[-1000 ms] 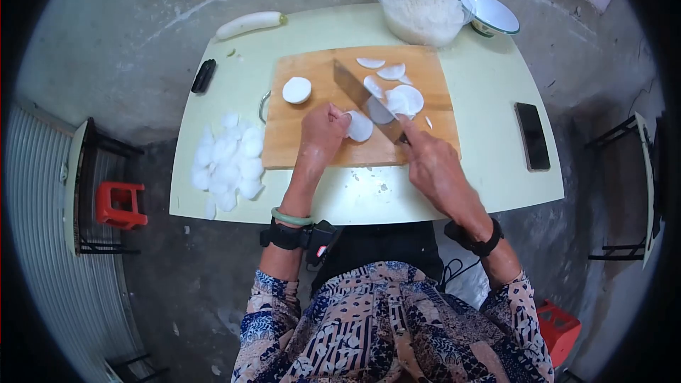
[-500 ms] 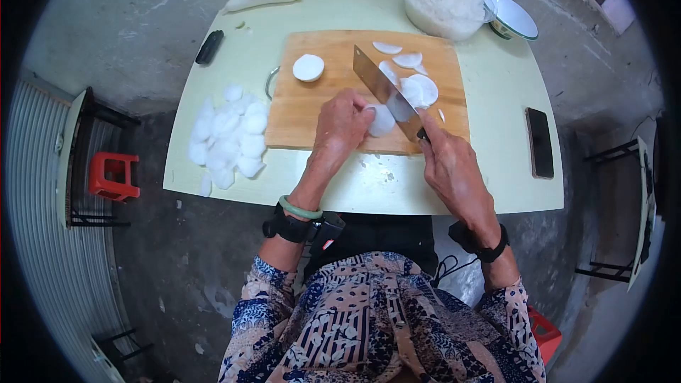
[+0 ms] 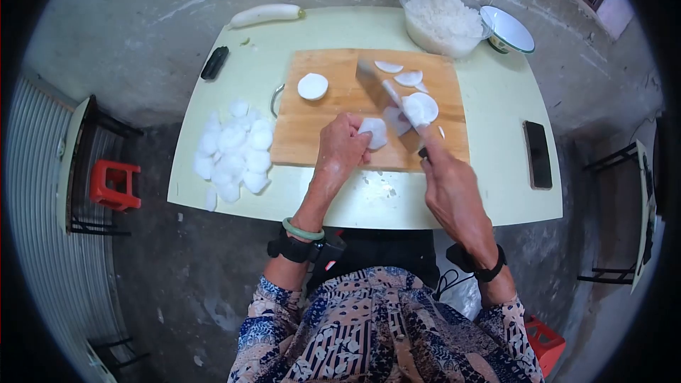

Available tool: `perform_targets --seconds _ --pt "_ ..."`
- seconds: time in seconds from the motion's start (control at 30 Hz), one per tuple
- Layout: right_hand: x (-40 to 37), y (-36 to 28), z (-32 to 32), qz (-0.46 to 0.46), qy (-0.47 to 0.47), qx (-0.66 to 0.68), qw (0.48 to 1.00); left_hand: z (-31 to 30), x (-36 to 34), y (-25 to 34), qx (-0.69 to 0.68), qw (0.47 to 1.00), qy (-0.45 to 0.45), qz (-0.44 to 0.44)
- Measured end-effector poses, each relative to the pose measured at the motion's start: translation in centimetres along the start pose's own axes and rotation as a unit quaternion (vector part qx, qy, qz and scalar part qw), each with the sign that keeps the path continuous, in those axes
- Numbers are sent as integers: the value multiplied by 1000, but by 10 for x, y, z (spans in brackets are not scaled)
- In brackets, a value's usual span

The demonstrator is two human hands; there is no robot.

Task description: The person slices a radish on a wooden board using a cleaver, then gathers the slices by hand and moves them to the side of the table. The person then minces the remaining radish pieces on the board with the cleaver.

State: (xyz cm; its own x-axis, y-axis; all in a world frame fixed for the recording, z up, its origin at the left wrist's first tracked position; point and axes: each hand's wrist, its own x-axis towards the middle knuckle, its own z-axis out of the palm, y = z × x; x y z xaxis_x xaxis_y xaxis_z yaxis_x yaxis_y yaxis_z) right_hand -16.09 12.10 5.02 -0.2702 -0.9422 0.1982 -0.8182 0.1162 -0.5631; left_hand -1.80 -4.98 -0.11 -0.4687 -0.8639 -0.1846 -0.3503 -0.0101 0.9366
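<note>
Over the wooden cutting board [image 3: 305, 142], my right hand [image 3: 454, 186] grips a cleaver [image 3: 372, 81] by its dark handle; the blade is slightly blurred. My left hand [image 3: 342, 144] pinches a piece of white radish [image 3: 373, 133] just left of the blade. Right of the blade lie a round radish slice [image 3: 421, 108] and several thin cut pieces [image 3: 408, 79]. Another radish chunk [image 3: 313, 86], cut face up, rests at the board's upper left.
Many radish slices [image 3: 233, 143] are heaped on the table left of the board. A whole radish [image 3: 267, 15], a dark object [image 3: 215, 63], a bowl of white shreds [image 3: 445, 25], an enamel-rimmed bowl [image 3: 508, 30] and a phone [image 3: 538, 154] sit around it.
The view has tilted, so the table appears lower. In my left hand the radish piece has turned and stands apart from the blade, which my right hand has shifted slightly.
</note>
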Motion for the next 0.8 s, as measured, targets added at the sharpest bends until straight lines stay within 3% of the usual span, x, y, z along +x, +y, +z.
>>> perform_targets --seconds 0.17,0.27,0.33,0.37,0.6,0.67,0.73,0.8 --pt "13 15 5 -13 -5 -3 1000 0 15 -15 43 998 -17 30" --pt "7 14 7 -15 27 10 999 6 17 -23 30 996 28 74" --pt "2 8 0 14 13 23 1000 5 7 -6 -121 992 23 12" --pt "0 5 -4 43 1 36 998 5 5 -4 -122 992 24 11" --pt "-2 -8 -1 21 39 67 997 -4 6 5 -5 1000 11 21" --pt "4 -2 6 -3 6 6 1000 -4 15 -6 26 999 6 27" --pt "9 3 2 21 -8 11 1000 -4 23 -12 132 987 28 86" --pt "7 4 -1 44 -18 14 999 -8 24 -11 104 990 24 90"
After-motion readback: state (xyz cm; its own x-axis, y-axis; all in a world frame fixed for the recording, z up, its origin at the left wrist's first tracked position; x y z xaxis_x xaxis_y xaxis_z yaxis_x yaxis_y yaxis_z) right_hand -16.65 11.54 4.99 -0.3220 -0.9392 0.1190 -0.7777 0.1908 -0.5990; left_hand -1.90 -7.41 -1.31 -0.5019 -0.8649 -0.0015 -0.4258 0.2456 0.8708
